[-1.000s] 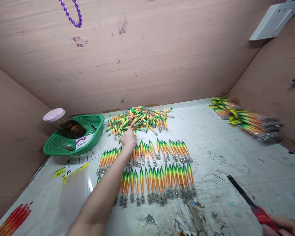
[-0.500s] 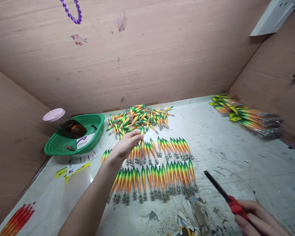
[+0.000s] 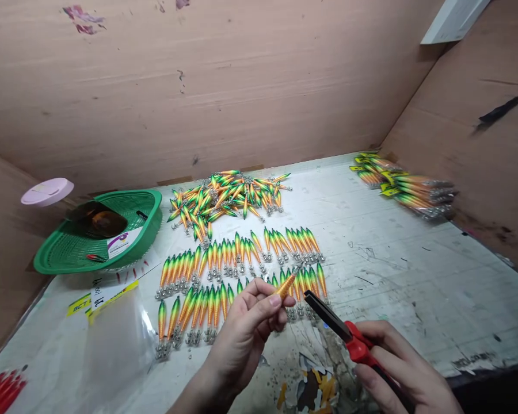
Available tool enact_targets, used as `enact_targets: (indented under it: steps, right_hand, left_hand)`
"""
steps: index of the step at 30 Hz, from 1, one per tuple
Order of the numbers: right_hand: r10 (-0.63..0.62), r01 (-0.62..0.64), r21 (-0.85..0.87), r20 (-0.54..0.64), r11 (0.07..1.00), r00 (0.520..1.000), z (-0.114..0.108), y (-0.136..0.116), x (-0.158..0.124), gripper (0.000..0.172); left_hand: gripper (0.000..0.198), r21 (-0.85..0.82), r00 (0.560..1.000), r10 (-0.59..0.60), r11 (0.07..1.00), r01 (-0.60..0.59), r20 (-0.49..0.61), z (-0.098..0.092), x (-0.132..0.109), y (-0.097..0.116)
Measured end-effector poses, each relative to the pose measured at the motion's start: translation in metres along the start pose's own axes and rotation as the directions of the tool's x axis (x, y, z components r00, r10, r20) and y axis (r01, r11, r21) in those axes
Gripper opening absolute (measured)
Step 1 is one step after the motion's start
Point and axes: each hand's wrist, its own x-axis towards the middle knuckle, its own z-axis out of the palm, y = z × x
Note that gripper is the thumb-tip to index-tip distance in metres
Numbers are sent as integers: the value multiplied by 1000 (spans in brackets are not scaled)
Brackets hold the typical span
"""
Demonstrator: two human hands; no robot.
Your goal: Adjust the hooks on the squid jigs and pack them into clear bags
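Orange lure (image 3: 286, 284) pinched in left hand (image 3: 246, 330), pliers (image 3: 345, 330) beside.

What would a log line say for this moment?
left hand: holds lure | right hand: holds red pliers, tip beside lure | table: lure rows, pile, green basket

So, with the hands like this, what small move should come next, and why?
Probably bring the tip of the pliers up to the free end of the lure. The left hand pinches that lure above the table with one end sticking out, and the right hand holds the pliers close beside it, apparently not touching yet.
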Motion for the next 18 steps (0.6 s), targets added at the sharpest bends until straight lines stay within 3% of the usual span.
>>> enact_targets:
  steps: [4, 12, 15, 18]
  right_hand:
    - [34, -34, 9, 5, 999, 999, 2, -6, 2, 12]
    - [-4, 4, -38, -8, 999, 1000, 1, -15, 4, 10]
    - [-19, 20, -59, 15, 998, 1000, 1, -15, 6, 8]
    - [-30, 32, -72, 27, 997, 999, 0, -16, 9, 9]
  left_hand:
    - [26, -11, 999, -28, 1000, 28, 30, -1, -7, -7]
    - [34, 69, 989, 17, 997, -27, 147, -11, -11, -17]
    - [34, 165, 990, 40, 984, -62, 132, -15, -13, -18]
    - [33, 368, 987, 143, 916, -162, 79, -15, -17, -17]
